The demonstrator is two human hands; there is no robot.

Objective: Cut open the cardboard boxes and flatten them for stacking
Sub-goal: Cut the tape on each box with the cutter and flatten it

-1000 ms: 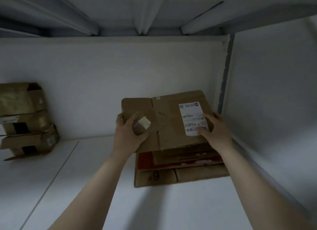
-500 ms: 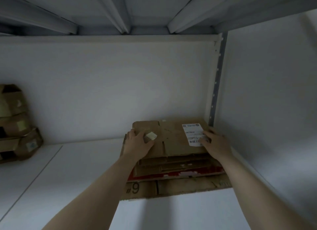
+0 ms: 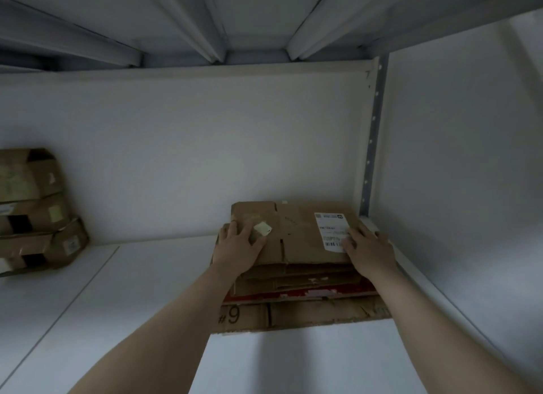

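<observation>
A flattened brown cardboard box (image 3: 296, 235) with a white shipping label (image 3: 330, 227) lies on top of a stack of flattened boxes (image 3: 299, 305) in the shelf's back right corner. The lowest sheet of the stack is marked "#9". My left hand (image 3: 238, 246) rests flat on the top box's left part, fingers beside a small pale sticker (image 3: 263, 228). My right hand (image 3: 368, 252) presses flat on the right part, fingertips over the label's lower edge. No cutting tool is in sight.
Several unflattened cardboard boxes (image 3: 32, 211) are piled at the far left of the white shelf (image 3: 132, 305). A perforated metal upright (image 3: 371, 137) stands in the right corner. A side wall (image 3: 458, 173) closes the right; another shelf's underside hangs overhead.
The top flattened box went from tilted up in both hands to lying flat on the stack. Both hands came down with it and now press on it.
</observation>
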